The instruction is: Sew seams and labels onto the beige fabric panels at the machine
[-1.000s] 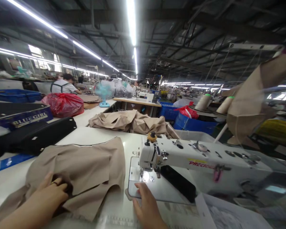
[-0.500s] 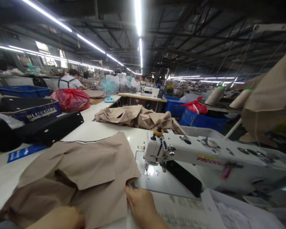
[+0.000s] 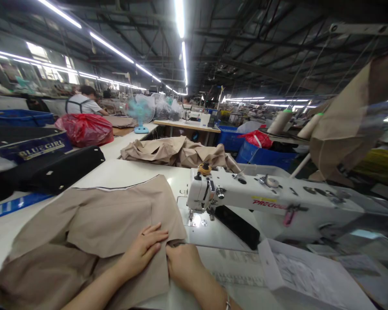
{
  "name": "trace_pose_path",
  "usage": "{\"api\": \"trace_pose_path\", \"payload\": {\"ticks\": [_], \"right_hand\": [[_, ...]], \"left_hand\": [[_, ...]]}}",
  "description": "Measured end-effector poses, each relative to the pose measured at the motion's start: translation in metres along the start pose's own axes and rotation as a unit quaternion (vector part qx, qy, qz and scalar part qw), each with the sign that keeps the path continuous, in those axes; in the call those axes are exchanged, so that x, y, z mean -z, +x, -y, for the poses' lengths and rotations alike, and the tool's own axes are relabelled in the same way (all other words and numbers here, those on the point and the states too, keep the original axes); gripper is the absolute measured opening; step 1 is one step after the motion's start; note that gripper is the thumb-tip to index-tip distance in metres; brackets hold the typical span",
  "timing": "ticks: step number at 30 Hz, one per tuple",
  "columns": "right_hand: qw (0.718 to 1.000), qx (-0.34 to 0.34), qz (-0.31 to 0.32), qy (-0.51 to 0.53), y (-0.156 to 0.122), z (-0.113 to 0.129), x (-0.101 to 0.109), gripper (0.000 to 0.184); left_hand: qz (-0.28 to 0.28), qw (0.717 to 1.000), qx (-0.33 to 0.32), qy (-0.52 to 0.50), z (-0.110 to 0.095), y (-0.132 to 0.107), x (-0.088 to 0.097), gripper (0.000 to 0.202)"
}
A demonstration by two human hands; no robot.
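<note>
A beige cloth garment panel (image 3: 84, 224) lies folded on the white sewing table, with a dark stitched line along its far edge. My left hand (image 3: 142, 252) rests flat on the cloth with its fingers apart. Right beside it, my right hand (image 3: 183, 265) holds the cloth's folded right edge close to the machine bed. The white industrial sewing machine (image 3: 233, 193) stands just to the right of the cloth, and its needle area (image 3: 191, 215) is a short way beyond my right hand.
Past the cloth lies a heap of beige fabric (image 3: 177, 153). Black cases (image 3: 51, 172) and a red plastic bag (image 3: 86, 129) sit on the left. White paper sheets (image 3: 310, 271) lie at lower right. A beige garment (image 3: 345, 116) hangs at right. A co-worker (image 3: 82, 101) sits far left.
My left hand has moved from the cloth's lower left onto its middle, next to my right hand. My right hand has moved from the machine bed to the cloth's edge.
</note>
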State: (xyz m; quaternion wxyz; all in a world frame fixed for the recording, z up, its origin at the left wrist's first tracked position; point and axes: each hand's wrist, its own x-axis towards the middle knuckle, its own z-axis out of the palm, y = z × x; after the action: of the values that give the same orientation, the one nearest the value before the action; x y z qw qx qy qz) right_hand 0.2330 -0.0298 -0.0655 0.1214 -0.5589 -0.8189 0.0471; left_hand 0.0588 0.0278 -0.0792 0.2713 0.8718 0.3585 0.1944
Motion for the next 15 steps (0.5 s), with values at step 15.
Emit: {"api": "trace_pose_path", "payload": {"ticks": [15], "right_hand": [[0.995, 0.053, -0.086, 0.022, -0.007, 0.002, -0.005, 0.013]], "left_hand": [[-0.043, 0.992, -0.089, -0.085, -0.027, -0.001, 0.024, 0.024]]}}
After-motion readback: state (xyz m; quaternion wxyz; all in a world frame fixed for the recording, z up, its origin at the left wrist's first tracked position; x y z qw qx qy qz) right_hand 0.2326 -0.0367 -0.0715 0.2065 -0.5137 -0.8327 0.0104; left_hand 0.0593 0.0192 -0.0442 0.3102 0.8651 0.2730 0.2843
